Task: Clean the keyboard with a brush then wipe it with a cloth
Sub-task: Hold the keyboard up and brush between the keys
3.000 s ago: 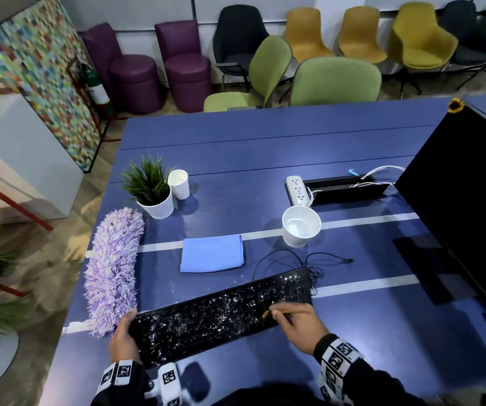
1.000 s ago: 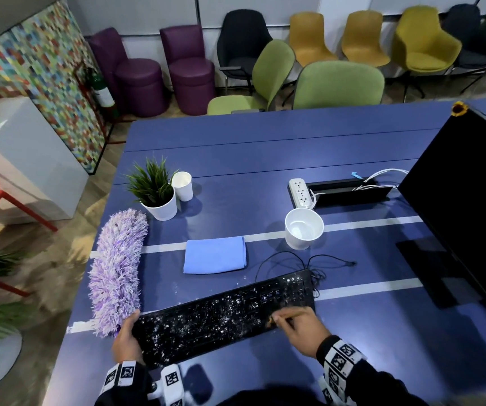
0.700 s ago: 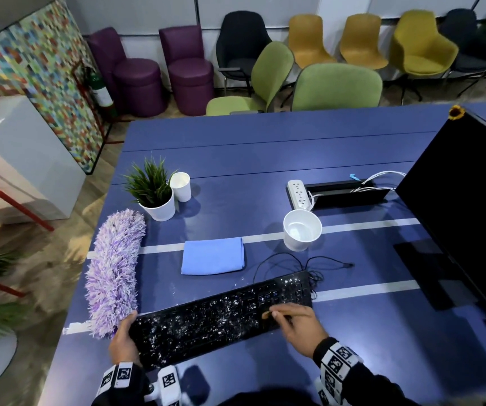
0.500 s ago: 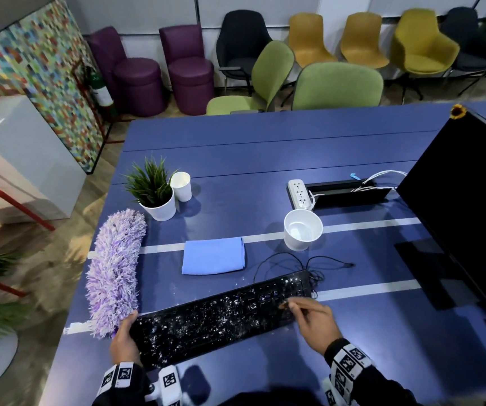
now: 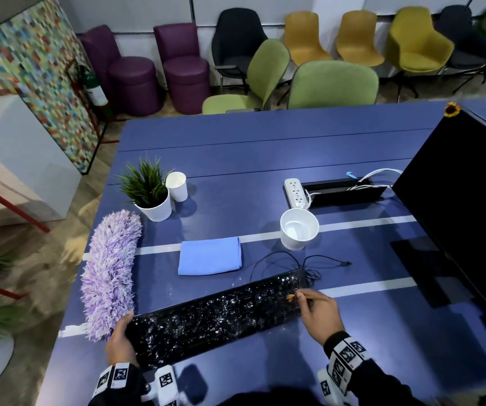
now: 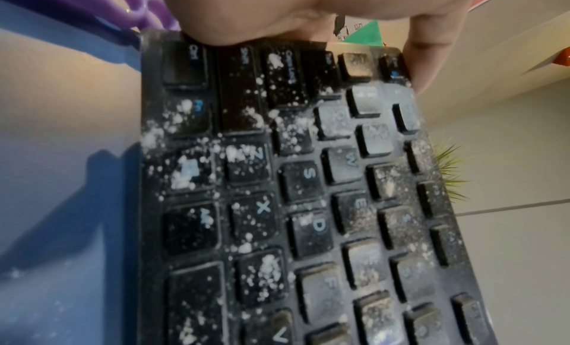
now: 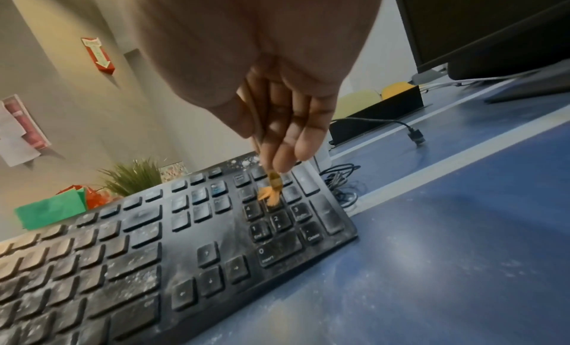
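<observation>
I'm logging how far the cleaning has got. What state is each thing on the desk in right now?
keyboard: speckled with white dust, left end held
brush: bristles on the number-pad keys
right hand: pinches the brush
left hand: grips the keyboard's left end
cloth: folded, untouched
duster: lying idle
white cup: upright, looks empty
monitor: screen dark

Black sleeves; checkered marker wristbands

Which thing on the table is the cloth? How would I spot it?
Start at the blue table and find the dusty black keyboard near the person. Just behind its middle lies the cloth, a flat, folded, light blue rectangle. The duster to its left is purple and shaggy.
</observation>
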Available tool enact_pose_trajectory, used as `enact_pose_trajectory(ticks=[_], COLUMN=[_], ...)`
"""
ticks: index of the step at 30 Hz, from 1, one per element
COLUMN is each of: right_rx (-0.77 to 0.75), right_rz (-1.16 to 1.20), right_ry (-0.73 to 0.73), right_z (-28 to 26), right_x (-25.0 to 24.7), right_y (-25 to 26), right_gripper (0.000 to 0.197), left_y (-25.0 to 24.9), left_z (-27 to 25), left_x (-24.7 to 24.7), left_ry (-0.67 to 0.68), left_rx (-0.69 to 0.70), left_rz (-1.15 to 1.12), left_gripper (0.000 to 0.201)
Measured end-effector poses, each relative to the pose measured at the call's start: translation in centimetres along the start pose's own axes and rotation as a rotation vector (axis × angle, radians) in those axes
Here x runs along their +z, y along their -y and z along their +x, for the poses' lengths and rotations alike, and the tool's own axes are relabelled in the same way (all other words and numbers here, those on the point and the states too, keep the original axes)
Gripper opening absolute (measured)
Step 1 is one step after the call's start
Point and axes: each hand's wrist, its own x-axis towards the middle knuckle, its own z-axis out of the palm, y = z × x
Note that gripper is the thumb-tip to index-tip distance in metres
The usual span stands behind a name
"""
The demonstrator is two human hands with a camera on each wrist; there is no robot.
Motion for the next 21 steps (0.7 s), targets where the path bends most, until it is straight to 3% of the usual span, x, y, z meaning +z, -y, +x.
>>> enact_pose_trajectory(ticks=[3,5,8,10,12,14,18,19,21], right_rx=[-0.088,-0.126,-0.039,-0.071,-0.175,-0.163,-0.023,-0.004,-0.038], right_rz=[0.046,0.066,0.037,0.017,0.019,0.079,0.157,0.162,0.146], right_ry=[0.111,0.167,-0.020,0.038,0.168,0.088,-0.259,-0.262,-0.151], right_z=[-0.6,-0.9,-0.6,-1.0,-1.5,-1.0,1.0,1.1,0.8], right_x=[0.3,0.3,0.0,-0.2,-0.1,-0.1,-0.3,-0.2,0.2], right_y=[0.4,0.5,-0.4,-0.9,-0.8,-0.6,-0.4,-0.2,0.4], right_gripper=[0.036,0.034,0.027,0.028,0.038,0.038,0.035,0.035,0.030], left_y=[0.9,0.5,0.3,0.3,-1.1,-1.5,0.5,0.4,-1.0], left_z=[1.3,0.9,0.9,0.7,-1.9,-2.8,1.0,0.8,-1.9], left_x=[-0.7,-0.6,-0.9,-0.8,0.3,0.9,-0.7,-0.7,0.4], left_ry=[0.027,0.033,0.014,0.020,0.010,-0.019,-0.021,0.010,0.027], left_rx=[-0.006,-0.017,-0.013,-0.003,0.007,0.013,0.027,0.016,-0.025], left_rz=[0.018,0.015,-0.007,0.000,0.024,0.008,-0.023,-0.006,0.017], left_gripper=[0.066,0.060,0.059,0.064,0.039,0.021,0.062,0.063,0.040])
